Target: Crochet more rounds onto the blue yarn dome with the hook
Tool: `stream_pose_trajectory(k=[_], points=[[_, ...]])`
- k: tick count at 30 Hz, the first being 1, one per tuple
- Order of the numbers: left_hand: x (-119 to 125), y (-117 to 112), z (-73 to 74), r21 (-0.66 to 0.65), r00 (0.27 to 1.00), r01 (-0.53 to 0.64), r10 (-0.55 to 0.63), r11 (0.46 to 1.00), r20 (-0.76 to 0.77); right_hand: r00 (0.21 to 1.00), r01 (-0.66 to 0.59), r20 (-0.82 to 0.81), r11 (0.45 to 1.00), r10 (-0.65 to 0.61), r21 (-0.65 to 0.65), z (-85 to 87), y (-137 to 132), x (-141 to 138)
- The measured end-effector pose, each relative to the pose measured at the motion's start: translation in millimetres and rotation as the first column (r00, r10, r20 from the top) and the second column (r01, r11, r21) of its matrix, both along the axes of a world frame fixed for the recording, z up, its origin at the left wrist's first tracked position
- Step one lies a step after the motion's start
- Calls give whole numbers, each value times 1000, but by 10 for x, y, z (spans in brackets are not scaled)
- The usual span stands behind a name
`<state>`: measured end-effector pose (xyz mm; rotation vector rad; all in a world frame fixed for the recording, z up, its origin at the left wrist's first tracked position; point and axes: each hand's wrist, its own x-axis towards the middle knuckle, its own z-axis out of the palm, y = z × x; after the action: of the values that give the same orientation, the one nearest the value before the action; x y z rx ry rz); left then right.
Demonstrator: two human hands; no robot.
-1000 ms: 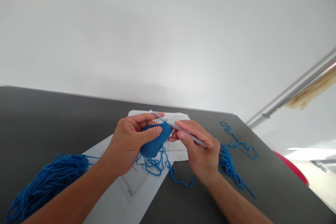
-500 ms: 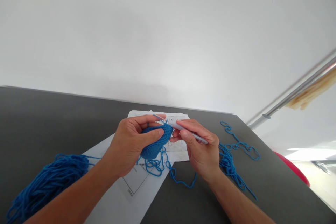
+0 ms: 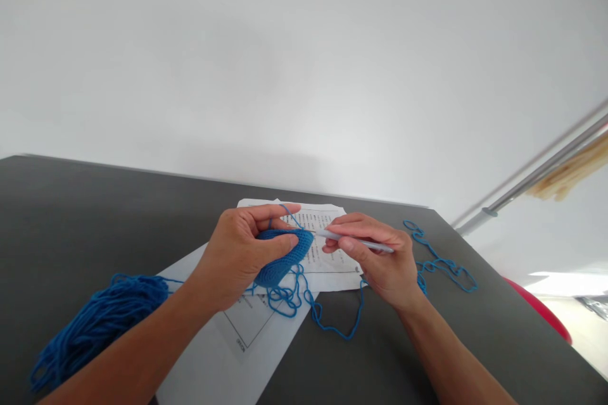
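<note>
Between the thumb and fingers of my left hand (image 3: pixel 240 250) is a blue crocheted piece (image 3: pixel 281 262), its stitched edge facing right. A strand of blue yarn (image 3: pixel 291 215) runs over my raised left index finger down to the piece. My right hand (image 3: pixel 380 259) grips a crochet hook (image 3: pixel 354 240) by its pale grey handle, held like a pen. The hook's thin metal shaft meets the upper right edge of the piece; its tip is too small to make out. Loose blue yarn (image 3: pixel 285 299) curls below the piece.
Printed sheets (image 3: pixel 327 281) lie beneath my hands on the dark grey table (image 3: pixel 95 215). A blue yarn skein (image 3: pixel 102 326) rests at left, and tangled yarn (image 3: pixel 446 266) at right. A white wall stands behind; a metal rail (image 3: pixel 546 168) and a red curved object (image 3: pixel 539 310) are beyond the right edge.
My right hand has drawn the hook to the right, and its handle lies flatter and farther from the crocheted piece. My left hand keeps its hold. The view has shifted slightly.
</note>
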<state>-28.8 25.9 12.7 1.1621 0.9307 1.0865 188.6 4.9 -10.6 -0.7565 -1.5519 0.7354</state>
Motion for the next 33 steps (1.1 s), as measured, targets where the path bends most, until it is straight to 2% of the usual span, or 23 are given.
stream_pose_trajectory(k=[9, 23, 26, 30, 33], points=[[42, -59, 62, 111, 978, -116, 133, 987, -159, 995, -6, 102, 999, 1, 43, 88, -6, 48], [-9, 17, -3, 202, 950, -86, 142, 976, -279, 991, -52, 125, 996, 42, 77, 97, 17, 112], [-18, 29, -29, 309, 916, -105, 213, 945, -340, 986, -15, 168, 994, -3, 109, 95, 14, 99], [-7, 18, -19, 473, 850, -112, 331, 874, -411, 974, 25, 216, 984, -63, 176, 92, 11, 67], [11, 18, -11, 526, 821, -115, 379, 843, -428, 968, 36, 235, 977, -86, 209, 85, 17, 53]])
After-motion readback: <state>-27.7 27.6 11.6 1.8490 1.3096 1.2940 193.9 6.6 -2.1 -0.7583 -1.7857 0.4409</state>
